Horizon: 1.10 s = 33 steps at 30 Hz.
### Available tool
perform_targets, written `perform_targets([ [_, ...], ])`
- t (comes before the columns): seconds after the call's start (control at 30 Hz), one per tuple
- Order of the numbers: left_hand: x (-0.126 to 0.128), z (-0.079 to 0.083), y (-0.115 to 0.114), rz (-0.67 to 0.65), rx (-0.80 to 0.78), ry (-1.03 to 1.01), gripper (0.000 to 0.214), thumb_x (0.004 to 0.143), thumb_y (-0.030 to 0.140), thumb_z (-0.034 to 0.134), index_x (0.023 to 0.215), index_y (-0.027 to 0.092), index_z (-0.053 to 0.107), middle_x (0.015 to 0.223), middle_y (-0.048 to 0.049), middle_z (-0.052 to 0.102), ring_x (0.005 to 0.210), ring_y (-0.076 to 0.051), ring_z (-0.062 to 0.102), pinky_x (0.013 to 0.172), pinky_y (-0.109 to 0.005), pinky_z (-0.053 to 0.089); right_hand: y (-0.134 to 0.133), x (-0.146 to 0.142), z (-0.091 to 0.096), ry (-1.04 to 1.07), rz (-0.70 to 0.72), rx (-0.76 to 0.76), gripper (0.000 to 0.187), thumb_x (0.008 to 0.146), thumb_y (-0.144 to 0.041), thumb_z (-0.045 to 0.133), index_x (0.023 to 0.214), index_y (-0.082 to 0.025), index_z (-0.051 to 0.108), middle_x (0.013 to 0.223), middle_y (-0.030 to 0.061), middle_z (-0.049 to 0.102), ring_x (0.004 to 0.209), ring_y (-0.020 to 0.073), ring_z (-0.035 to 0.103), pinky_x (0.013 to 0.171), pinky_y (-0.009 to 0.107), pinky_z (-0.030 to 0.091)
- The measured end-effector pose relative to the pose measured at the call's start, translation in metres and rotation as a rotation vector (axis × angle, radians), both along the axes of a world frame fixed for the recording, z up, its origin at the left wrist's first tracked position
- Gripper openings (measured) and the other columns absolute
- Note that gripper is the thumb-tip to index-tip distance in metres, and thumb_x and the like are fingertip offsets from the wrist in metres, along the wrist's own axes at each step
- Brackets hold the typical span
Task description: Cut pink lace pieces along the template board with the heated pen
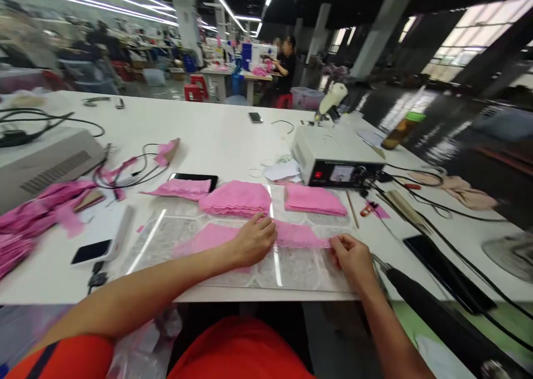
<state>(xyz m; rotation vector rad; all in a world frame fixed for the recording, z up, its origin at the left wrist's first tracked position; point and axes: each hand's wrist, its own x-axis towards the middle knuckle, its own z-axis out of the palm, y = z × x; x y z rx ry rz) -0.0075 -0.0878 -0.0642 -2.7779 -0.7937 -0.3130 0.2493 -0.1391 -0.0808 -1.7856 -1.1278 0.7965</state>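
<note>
A thin pink fabric strip [297, 234] with a wavy edge lies stretched between my hands on a clear plastic sheet [291, 273]. My right hand [352, 254] pinches its right end between thumb and fingers. At the strip's left end my left hand [256, 237] is closed, its bent fingertips gripping the fabric. Another pink piece [212, 237] lies flat, partly hidden under my left forearm. Just beyond my hands sit a scalloped stack of pink pieces [236, 197], a folded pink stack [314, 200] and a smaller pink pile [181, 188].
A boxy machine [350, 159] with a dial stands at the back right. Its cables run past a black-handled tool [428, 301] beside my right arm. Phones [92, 251], crumpled pink fabric [41, 212] and a grey machine [54, 159] occupy the left. A person [287, 65] sits farther off.
</note>
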Motion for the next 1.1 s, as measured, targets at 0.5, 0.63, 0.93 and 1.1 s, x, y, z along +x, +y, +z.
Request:
perform_targets([
  [0.5, 0.018, 0.027, 0.04, 0.151, -0.486, -0.151, 0.023, 0.082, 0.009, 0.049, 0.089, 0.016, 0.069, 0.093, -0.0073, 0.068, 0.086, -0.02, 0.062, 0.08, -0.033, 0.047, 0.008, 0.019, 0.017, -0.469, 0.074, 0.195, 0.016, 0.075, -0.033, 0.05, 0.077, -0.022, 0.062, 0.068, -0.0002, 0.065, 0.059, 0.0144, 0.057, 0.062, 0.027, 0.041],
  [0.63, 0.049, 0.033, 0.089, 0.251, -0.506, -0.246, 0.02, 0.082, 0.014, 0.05, 0.087, 0.015, 0.07, 0.093, -0.0067, 0.068, 0.082, -0.019, 0.062, 0.071, -0.028, 0.049, 0.07, 0.015, 0.024, -0.471, 0.107, 0.293, 0.021, 0.076, -0.03, 0.048, 0.075, -0.021, 0.066, 0.072, 0.0018, 0.066, 0.066, 0.0153, 0.057, 0.066, 0.028, 0.042],
  [0.93, 0.085, 0.019, 0.14, 0.215, -0.582, -0.208, 0.011, 0.07, 0.025, 0.072, 0.078, 0.019, 0.073, 0.089, -0.0037, 0.064, 0.081, -0.019, 0.06, 0.07, -0.026, 0.046, 0.122, 0.021, 0.001, -0.514, 0.204, 0.237, 0.018, 0.07, -0.023, 0.054, 0.076, -0.02, 0.07, 0.072, 0.0015, 0.066, 0.067, 0.0142, 0.058, 0.068, 0.028, 0.043],
  [1.1, 0.084, 0.018, 0.146, 0.197, -0.625, -0.213, 0.01, 0.076, 0.026, 0.066, 0.079, 0.02, 0.074, 0.095, -0.0027, 0.064, 0.088, -0.019, 0.06, 0.075, -0.025, 0.045, 0.122, 0.026, -0.005, -0.501, 0.209, 0.221, 0.019, 0.071, -0.026, 0.053, 0.077, -0.021, 0.07, 0.076, 0.0021, 0.066, 0.068, 0.0147, 0.058, 0.067, 0.029, 0.043],
])
